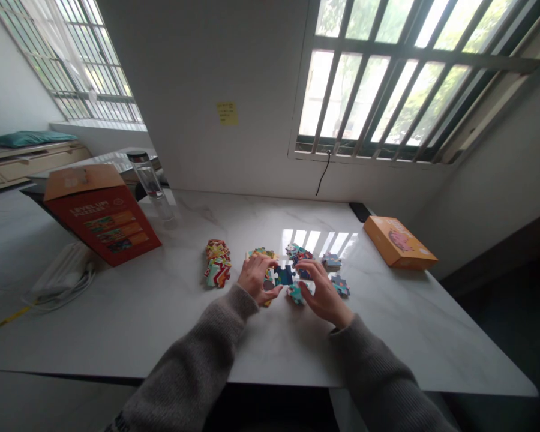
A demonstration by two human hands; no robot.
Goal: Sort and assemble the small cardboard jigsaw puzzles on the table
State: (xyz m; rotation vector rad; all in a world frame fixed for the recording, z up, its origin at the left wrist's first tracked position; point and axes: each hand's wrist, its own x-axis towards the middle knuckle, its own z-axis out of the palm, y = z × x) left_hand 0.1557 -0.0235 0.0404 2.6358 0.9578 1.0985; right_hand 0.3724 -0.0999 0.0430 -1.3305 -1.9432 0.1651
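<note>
Head view: white table [175, 342] lies underneath. Red box [103, 219] stands at ten o'clock, orange box [398, 243] at two, probably set outward to leave middle room. Left hand [256, 279] and right hand [324, 294] face each other, fingers apart; contact, cannot tell. Red-patterned pile [218, 264] at nine, likely grouped by picture. Dark blue puzzle piece [284, 275] at centre between both hands, presumably for reach from either side.

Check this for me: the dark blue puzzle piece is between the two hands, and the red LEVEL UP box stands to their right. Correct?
Not quite: the head view shows the red LEVEL UP box to their left. The dark blue puzzle piece is between the left hand and right hand.
</note>
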